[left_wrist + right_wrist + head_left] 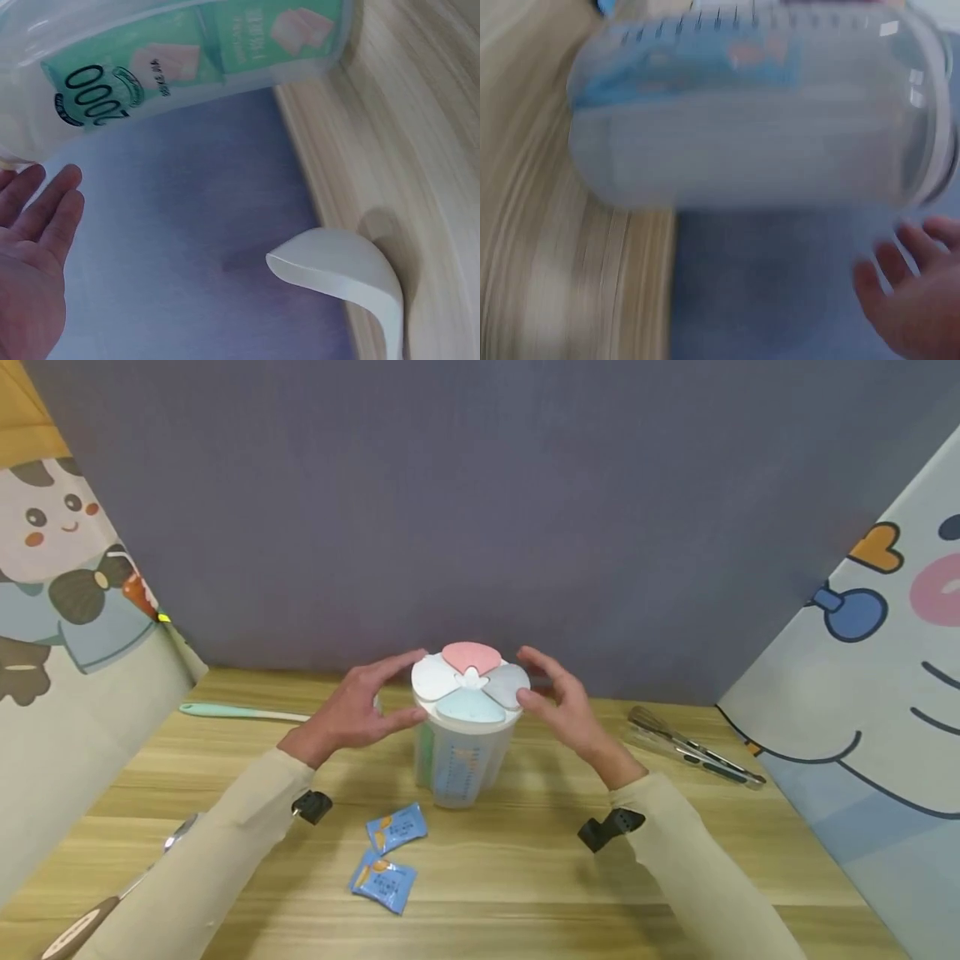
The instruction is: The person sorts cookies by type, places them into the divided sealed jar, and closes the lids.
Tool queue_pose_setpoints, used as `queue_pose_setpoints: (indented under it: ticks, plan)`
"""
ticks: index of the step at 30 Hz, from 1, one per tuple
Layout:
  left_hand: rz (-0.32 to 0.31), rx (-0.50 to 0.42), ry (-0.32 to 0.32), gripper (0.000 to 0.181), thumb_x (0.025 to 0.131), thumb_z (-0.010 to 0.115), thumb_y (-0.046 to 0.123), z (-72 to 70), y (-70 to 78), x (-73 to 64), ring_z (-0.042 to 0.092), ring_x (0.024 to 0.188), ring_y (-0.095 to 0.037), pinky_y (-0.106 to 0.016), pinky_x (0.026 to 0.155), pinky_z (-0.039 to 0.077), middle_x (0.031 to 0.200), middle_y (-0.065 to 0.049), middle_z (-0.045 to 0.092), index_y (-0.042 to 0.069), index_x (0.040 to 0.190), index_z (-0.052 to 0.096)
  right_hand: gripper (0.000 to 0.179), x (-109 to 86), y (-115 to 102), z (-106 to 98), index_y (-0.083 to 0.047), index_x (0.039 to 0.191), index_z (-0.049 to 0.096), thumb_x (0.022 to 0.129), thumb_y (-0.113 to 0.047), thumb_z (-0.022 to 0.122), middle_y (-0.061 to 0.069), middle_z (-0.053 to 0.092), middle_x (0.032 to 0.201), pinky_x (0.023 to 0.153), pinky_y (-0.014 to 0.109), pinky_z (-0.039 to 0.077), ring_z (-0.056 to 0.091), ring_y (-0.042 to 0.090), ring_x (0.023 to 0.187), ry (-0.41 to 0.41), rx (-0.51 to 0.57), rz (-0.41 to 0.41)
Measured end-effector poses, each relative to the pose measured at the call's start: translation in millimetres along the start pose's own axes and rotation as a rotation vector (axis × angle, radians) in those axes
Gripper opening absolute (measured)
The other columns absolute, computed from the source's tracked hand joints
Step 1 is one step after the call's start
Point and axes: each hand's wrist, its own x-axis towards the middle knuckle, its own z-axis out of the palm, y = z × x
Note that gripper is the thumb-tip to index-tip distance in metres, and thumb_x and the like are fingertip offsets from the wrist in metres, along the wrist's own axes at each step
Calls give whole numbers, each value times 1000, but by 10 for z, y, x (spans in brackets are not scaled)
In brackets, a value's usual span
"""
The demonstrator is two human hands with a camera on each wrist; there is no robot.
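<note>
A clear plastic canister (459, 768) stands upright on the table, with a round lid (471, 679) of pink, white, grey and light blue petals. Green packets (135, 71) show through its wall in the left wrist view, and a blue packet (690, 71) in the right wrist view. My left hand (358, 708) is at the lid's left edge, fingers extended and thumb apart from them. On the other side my right hand (564, 703) is held around the lid's right edge with loosely bent fingers. Whether either hand touches the lid is hard to tell.
Two blue snack packets (384, 882) lie in front of the canister. At the left back is a ladle (337, 262) with a mint handle (217, 711). A whisk (651, 722) and tongs (716, 762) lie right. A brown-handled utensil (82, 928) is partly under my left forearm.
</note>
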Motion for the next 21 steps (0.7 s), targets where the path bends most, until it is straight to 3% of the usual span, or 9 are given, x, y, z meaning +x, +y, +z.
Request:
queue_pose_setpoints:
  ticks: [4, 7, 12, 17, 21]
  plan:
    - [-31, -1, -2, 80, 81, 71, 50, -2, 56, 22, 41, 128, -26, -47, 104, 35, 141, -9, 45, 6, 142, 42, 85, 37, 81, -91, 5, 145, 28, 90, -51, 59, 21, 39, 142, 99, 41, 41, 41, 30, 127, -162, 145, 147]
    - [-67, -17, -5, 87, 75, 75, 52, 20, 85, 39, 41, 128, -25, -46, 103, 36, 141, -8, 46, 7, 142, 43, 87, 50, 124, -117, 3, 145, 30, 87, -55, 60, 20, 42, 141, 98, 39, 43, 45, 28, 124, -205, 178, 184]
    - [-86, -26, -6, 93, 68, 83, 47, 36, 107, 65, 42, 127, -24, -43, 103, 38, 140, -9, 47, 7, 142, 43, 88, 40, 164, -115, 3, 144, 34, 84, -54, 63, 20, 42, 141, 95, 35, 46, 48, 22, 121, -189, 206, 168]
    - [-85, -26, -23, 93, 69, 83, 43, -1, 96, 63, 41, 128, -26, -45, 104, 36, 141, -11, 45, 5, 143, 41, 85, 17, 158, -72, 3, 143, 36, 83, -51, 64, 22, 44, 139, 92, 33, 48, 52, 22, 116, -151, 185, 151]
    - [-91, -35, -44, 92, 72, 79, 45, -33, 69, 42, 39, 130, -28, -47, 105, 34, 143, -12, 42, 6, 145, 38, 89, -24, 114, -22, 5, 138, 43, 76, -54, 66, 25, 54, 126, 82, 30, 53, 58, 22, 103, -68, 116, 132]
